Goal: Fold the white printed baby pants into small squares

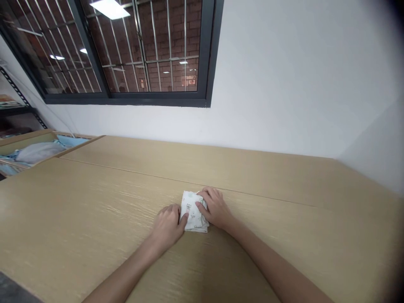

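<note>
A small white cloth [193, 212] with a fine printed pattern lies folded into a rectangle on the wooden tabletop [126, 202]. Its lower layers stick out a little along the near edge. My left hand [168, 223] grips the left side, with the thumb on top and the other fingers curled at the edge. At the right side my right hand [216, 206] holds the upper corner, thumb and fingers lying over the fabric. The undersides of the fingers are hidden.
A white wall [284, 84] and a dark-framed barred window [126, 101] rise behind the table. To the far left stands a wooden crib-like box [80, 145] with blue and grey bedding [41, 152]. A black metal shelf [15, 111] is beyond it.
</note>
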The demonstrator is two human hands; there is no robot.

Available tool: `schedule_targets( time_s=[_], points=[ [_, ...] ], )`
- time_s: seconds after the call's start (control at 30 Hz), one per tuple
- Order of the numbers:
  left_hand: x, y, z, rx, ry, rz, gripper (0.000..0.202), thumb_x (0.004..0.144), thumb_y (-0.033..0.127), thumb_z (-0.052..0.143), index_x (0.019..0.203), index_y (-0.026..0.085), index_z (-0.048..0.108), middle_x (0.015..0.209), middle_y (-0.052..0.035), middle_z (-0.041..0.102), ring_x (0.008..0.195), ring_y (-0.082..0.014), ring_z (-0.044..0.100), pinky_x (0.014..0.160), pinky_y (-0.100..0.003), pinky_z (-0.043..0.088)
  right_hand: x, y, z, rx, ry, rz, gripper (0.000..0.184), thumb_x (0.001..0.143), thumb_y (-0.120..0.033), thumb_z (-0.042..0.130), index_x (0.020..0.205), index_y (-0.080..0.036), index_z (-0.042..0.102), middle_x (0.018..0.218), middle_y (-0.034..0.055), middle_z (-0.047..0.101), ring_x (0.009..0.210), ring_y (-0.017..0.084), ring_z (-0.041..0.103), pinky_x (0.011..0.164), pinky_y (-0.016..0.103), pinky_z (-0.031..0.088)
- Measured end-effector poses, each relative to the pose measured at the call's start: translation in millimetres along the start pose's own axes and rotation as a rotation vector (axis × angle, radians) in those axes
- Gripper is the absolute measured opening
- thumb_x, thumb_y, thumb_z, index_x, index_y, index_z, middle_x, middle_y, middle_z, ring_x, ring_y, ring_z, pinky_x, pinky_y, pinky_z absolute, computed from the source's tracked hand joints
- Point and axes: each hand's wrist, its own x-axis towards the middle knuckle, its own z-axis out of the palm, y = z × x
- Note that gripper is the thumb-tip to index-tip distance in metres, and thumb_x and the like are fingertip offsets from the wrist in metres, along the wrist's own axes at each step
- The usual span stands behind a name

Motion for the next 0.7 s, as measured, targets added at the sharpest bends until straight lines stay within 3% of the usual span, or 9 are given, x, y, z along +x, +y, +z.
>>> schedule_targets(
  time_s=[0.23, 0.37, 0.47, 0.57, 0.63, 0.7],
  points=[
    [3, 1, 3.1, -0.072, -0.015, 0.038, 0.023, 0.102, 0.033, 0.040, 0.100, 0.016, 0.056, 0.096, -0.0118, 0.071, 0.092, -0.0271, 0.068, 0.078, -0.036, 0.045, -1, -1, -3, -0.043, 0.015, -0.038, 0.025, 0.104, -0.036, 0.042, 0.113, -0.020, 0.060, 0.109, 0.0110, 0.065, 0.105, 0.027, 0.057, 0.093, 0.043, 0.039],
    [7, 1, -6.6, -0.119, -0.012, 0.020, 0.021, 0.100, 0.033, 0.043, 0.099, 0.017, 0.056, 0.094, -0.0117, 0.071, 0.088, -0.0266, 0.069, 0.071, -0.034, 0.044, -2, -8, 0, -0.033, 0.034, -0.020, 0.025, 0.104, -0.033, 0.039, 0.113, -0.019, 0.058, 0.111, 0.0128, 0.067, 0.109, 0.028, 0.058, 0.094, 0.045, 0.039],
    [11, 1, -27.8, -0.164, 0.015, 0.008, 0.018, 0.097, 0.033, 0.047, 0.096, 0.018, 0.056, 0.091, -0.0101, 0.070, 0.084, -0.0253, 0.068, 0.068, -0.032, 0.042, 1, -25, 3, 0.073, 0.055, 0.056, 0.026, 0.104, -0.035, 0.038, 0.112, -0.018, 0.056, 0.110, 0.0137, 0.067, 0.108, 0.029, 0.058, 0.096, 0.048, 0.039],
    [2, -1, -61.9, -0.220, 0.060, 0.024, 0.014, 0.095, 0.033, 0.048, 0.092, 0.021, 0.054, 0.085, -0.0046, 0.067, 0.077, -0.0206, 0.064, 0.066, -0.030, 0.041, 13, -58, 9, 0.332, 0.061, 0.208, 0.027, 0.102, -0.040, 0.042, 0.112, -0.018, 0.053, 0.106, 0.0111, 0.067, 0.098, 0.026, 0.061, 0.090, 0.043, 0.046],
    [-20, -5, -87.7, -0.275, 0.088, 0.035, 0.016, 0.095, 0.035, 0.048, 0.087, 0.022, 0.052, 0.078, -0.0007, 0.063, 0.070, -0.0178, 0.060, 0.064, -0.028, 0.041, 25, -89, 12, 0.556, 0.047, 0.287, 0.028, 0.101, -0.044, 0.044, 0.112, -0.019, 0.052, 0.101, 0.0076, 0.067, 0.088, 0.022, 0.063, 0.080, 0.035, 0.050],
    [-57, -14, -110.6, -0.357, 0.126, 0.026, 0.022, 0.095, 0.041, 0.049, 0.081, 0.023, 0.051, 0.072, 0.0015, 0.059, 0.066, -0.0168, 0.057, 0.062, -0.028, 0.043, 36, -126, 13, 0.709, 0.046, 0.299, 0.027, 0.100, -0.044, 0.047, 0.109, -0.020, 0.052, 0.097, 0.0042, 0.066, 0.084, 0.019, 0.062, 0.075, 0.030, 0.050]
  ],
)
